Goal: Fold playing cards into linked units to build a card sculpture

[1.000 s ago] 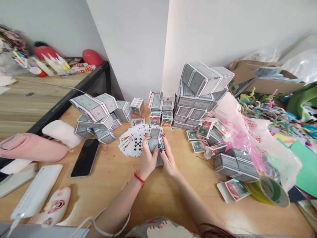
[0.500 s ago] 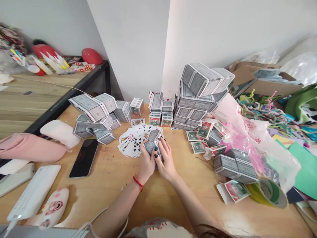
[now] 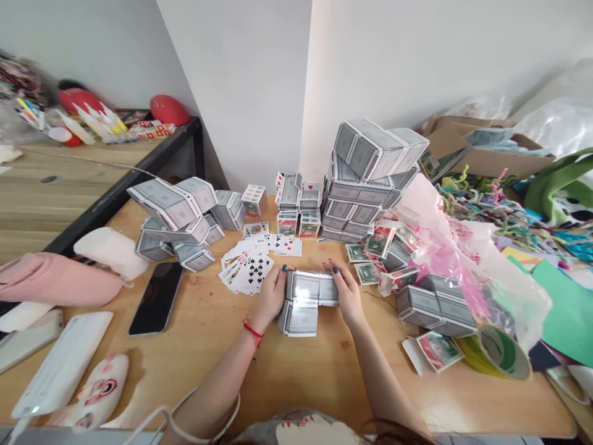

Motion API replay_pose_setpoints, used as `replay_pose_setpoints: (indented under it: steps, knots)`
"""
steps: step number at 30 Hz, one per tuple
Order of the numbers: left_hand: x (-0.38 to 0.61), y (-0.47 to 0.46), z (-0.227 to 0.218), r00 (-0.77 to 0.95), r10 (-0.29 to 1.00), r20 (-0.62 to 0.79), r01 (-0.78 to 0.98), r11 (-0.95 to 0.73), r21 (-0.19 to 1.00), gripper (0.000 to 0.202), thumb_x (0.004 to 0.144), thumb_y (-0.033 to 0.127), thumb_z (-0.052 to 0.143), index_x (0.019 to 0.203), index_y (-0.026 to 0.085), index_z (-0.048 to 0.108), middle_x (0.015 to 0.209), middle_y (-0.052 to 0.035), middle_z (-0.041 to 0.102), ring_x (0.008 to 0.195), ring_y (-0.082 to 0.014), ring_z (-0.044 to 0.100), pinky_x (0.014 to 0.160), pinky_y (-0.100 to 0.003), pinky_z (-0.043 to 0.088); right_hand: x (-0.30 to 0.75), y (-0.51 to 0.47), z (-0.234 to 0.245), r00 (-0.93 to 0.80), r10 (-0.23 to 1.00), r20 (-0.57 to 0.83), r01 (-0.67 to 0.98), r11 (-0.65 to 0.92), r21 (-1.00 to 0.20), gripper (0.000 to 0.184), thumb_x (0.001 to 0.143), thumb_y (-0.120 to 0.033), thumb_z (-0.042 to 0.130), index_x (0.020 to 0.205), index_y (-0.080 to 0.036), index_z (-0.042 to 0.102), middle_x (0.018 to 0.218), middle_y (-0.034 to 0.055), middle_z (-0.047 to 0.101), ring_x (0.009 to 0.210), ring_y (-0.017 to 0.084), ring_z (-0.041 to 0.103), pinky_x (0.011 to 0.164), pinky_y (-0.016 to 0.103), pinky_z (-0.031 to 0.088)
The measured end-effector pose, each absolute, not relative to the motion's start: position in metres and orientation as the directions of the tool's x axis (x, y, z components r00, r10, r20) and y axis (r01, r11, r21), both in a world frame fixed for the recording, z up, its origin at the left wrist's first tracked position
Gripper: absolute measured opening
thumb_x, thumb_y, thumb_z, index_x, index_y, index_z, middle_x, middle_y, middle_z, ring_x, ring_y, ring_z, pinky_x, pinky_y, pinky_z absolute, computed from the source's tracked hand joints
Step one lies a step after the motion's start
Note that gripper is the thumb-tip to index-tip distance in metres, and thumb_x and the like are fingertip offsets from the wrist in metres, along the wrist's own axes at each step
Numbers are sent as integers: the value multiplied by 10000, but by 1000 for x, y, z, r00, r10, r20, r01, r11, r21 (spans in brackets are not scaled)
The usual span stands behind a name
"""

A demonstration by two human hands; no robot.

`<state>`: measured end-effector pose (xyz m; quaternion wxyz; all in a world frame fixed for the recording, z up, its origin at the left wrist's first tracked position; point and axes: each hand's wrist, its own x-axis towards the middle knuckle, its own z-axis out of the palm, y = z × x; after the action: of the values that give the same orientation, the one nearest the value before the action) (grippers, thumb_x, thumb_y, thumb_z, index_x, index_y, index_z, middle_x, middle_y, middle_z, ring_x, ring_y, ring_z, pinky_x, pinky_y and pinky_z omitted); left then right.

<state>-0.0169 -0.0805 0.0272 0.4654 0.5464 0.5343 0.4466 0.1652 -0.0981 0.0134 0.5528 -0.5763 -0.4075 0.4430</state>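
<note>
A block folded from grey-backed playing cards (image 3: 308,295) sits on the wooden table (image 3: 296,371) right in front of me. My left hand (image 3: 270,296) presses against its left end and my right hand (image 3: 345,290) grips its right end, fingers curled over the top. A flat card flap sticks out below the block. A fan of face-up cards (image 3: 252,262) lies just behind my left hand.
Piles of card blocks stand at the left (image 3: 178,216) and in a tall stack at the back (image 3: 370,179). Card boxes (image 3: 375,253), a pink plastic bag (image 3: 445,247), a tape roll (image 3: 503,352), a phone (image 3: 157,296) and a pink pouch (image 3: 55,281) surround the work spot.
The hands have spread apart from a tight clasp, and the card piece between them now lies wide as a long block lower on the table. The camera shifted slightly.
</note>
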Motion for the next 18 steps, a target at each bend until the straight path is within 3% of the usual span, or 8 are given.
replay_pose_setpoints:
  steps: [3,9,18]
  knots:
    - [-18,-85,36,34,993,116,319,-121,940,346,889,372,314,967,183,593,1012,-60,569,999,-166,510,926,-315,365,161,-98,12,306,948,-85,-21,-83,-996,380,785,-451,483,1000,-165,613,1069,102,633,1055,228,535,947,394,352]
    - [-14,-84,36,111,991,72,425,-112,898,229,848,262,424,1055,214,510,1088,-45,560,1037,-169,511,909,-326,392,148,-95,13,279,954,-109,30,-122,-992,351,749,-422,515,968,-162,606,1053,96,624,983,216,554,855,344,408]
    - [-9,-78,29,148,981,126,594,-190,782,194,839,209,416,1023,190,475,1043,-73,560,1014,-199,526,876,-378,422,148,-95,20,206,979,13,361,-64,-931,273,806,-343,444,957,-177,598,956,73,636,879,191,573,788,321,435]
